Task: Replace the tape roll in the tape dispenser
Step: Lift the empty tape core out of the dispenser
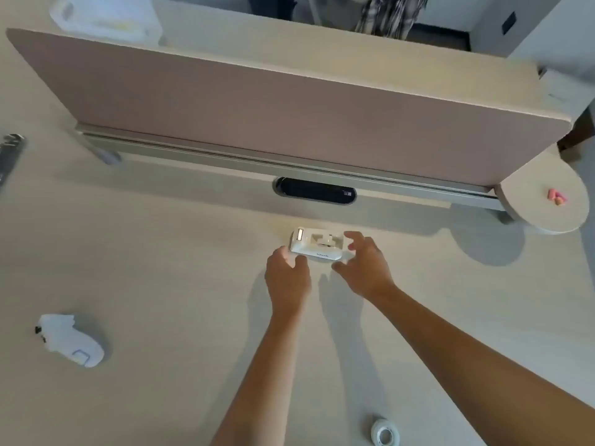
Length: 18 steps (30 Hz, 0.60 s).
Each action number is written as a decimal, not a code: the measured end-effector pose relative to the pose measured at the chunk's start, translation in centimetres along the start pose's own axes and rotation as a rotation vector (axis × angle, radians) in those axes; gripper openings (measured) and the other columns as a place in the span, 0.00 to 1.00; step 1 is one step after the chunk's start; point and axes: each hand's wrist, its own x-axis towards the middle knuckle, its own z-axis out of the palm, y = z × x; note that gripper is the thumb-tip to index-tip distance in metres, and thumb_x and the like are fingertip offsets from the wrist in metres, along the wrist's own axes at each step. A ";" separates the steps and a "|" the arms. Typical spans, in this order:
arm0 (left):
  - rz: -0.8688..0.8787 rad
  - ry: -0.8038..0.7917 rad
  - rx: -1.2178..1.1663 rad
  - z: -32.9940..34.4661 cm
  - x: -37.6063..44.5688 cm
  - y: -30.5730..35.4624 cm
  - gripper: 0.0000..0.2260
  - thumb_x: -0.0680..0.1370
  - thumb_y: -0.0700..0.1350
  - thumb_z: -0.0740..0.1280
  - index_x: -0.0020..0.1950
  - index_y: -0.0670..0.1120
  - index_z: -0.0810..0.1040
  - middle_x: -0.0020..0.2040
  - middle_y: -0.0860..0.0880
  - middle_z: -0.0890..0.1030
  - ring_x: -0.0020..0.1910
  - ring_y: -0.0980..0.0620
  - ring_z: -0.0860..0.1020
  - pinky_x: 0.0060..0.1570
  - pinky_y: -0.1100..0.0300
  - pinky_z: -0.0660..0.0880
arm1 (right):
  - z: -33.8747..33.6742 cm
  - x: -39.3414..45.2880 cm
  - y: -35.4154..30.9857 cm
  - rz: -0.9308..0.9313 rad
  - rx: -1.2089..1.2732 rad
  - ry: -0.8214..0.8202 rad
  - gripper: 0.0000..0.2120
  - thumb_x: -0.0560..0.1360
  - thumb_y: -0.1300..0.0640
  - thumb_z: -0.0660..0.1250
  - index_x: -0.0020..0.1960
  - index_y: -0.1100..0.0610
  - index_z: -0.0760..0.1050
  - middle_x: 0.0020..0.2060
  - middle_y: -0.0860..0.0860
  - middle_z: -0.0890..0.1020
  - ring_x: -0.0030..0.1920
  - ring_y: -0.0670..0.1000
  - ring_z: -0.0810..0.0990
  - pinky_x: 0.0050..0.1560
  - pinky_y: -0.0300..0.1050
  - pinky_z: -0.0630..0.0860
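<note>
A white tape dispenser [317,243] lies on the pale desk near the middle. Its cutter end points left and a small spindle shows in its open well. My left hand [287,273] is at its near left corner, fingers curled and touching or almost touching the body. My right hand [363,263] hovers at its right end, fingers spread around it without a clear grip. A roll of clear tape [384,433] lies flat on the desk close to me, under my right forearm.
A pink divider panel [257,101] on a rail runs across the back of the desk, with a dark cable slot [315,191] just behind the dispenser. A white controller [72,341] lies at the left. A round side shelf [544,201] with pink bits is at the right.
</note>
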 end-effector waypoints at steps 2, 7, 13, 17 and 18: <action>0.064 -0.010 0.046 0.5 1.4 -0.4 0.24 0.81 0.37 0.63 0.77 0.41 0.69 0.77 0.42 0.73 0.77 0.44 0.69 0.71 0.59 0.63 | 0.4 1.3 -0.4 -0.089 -0.112 0.018 0.36 0.73 0.56 0.76 0.77 0.52 0.66 0.68 0.54 0.76 0.63 0.56 0.79 0.59 0.52 0.79; 0.163 -0.069 0.076 1.6 4.1 -1.8 0.27 0.77 0.32 0.62 0.77 0.43 0.70 0.75 0.45 0.76 0.75 0.45 0.72 0.71 0.60 0.67 | 1.5 3.6 -0.1 -0.224 -0.255 -0.008 0.34 0.71 0.55 0.78 0.74 0.54 0.70 0.67 0.53 0.77 0.67 0.57 0.75 0.64 0.52 0.76; 0.181 -0.065 0.054 1.9 3.5 -2.9 0.28 0.77 0.31 0.61 0.78 0.45 0.70 0.76 0.46 0.75 0.75 0.46 0.72 0.75 0.52 0.67 | 2.2 2.7 0.3 -0.231 -0.212 0.028 0.28 0.72 0.57 0.77 0.71 0.54 0.74 0.65 0.52 0.80 0.64 0.56 0.77 0.60 0.49 0.76; 0.161 -0.064 0.060 1.8 1.3 -4.3 0.27 0.78 0.32 0.62 0.78 0.43 0.70 0.76 0.45 0.76 0.76 0.46 0.72 0.74 0.54 0.67 | 2.8 0.0 1.3 -0.224 -0.203 0.024 0.29 0.72 0.58 0.76 0.71 0.53 0.74 0.65 0.51 0.80 0.64 0.56 0.76 0.59 0.48 0.75; 0.154 -0.063 0.065 1.8 0.5 -4.9 0.27 0.78 0.32 0.62 0.78 0.43 0.70 0.76 0.45 0.76 0.75 0.45 0.72 0.74 0.54 0.67 | 3.0 -1.0 1.7 -0.218 -0.197 0.018 0.29 0.72 0.58 0.76 0.71 0.53 0.74 0.65 0.51 0.80 0.65 0.56 0.77 0.59 0.48 0.75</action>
